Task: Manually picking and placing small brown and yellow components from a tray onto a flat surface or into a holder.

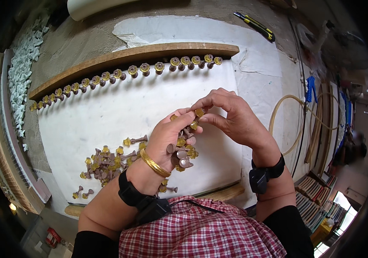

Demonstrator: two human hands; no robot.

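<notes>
My left hand (164, 137) is closed around a bunch of small brown stemmed pieces (184, 162) with yellow faceted, glassy heads. Some of their round brown ends stick out below the palm. At its fingertips, my right hand (237, 116) pinches one such piece by its yellow head (199, 112). On the white sheet (106, 116), more of these pieces lie in a loose heap (106, 165) left of my left wrist. A long row of them (145, 69) stands upright, heads up, along a wooden strip (141, 51) at the far side.
A yellow-and-black utility knife (257, 28) lies at the far right. Pale blue-white chips (20, 77) are piled at the left. A blue air gun (310, 89) with a tan hose (278, 112) sits at the right. Another wooden strip (222, 192) runs along the near edge.
</notes>
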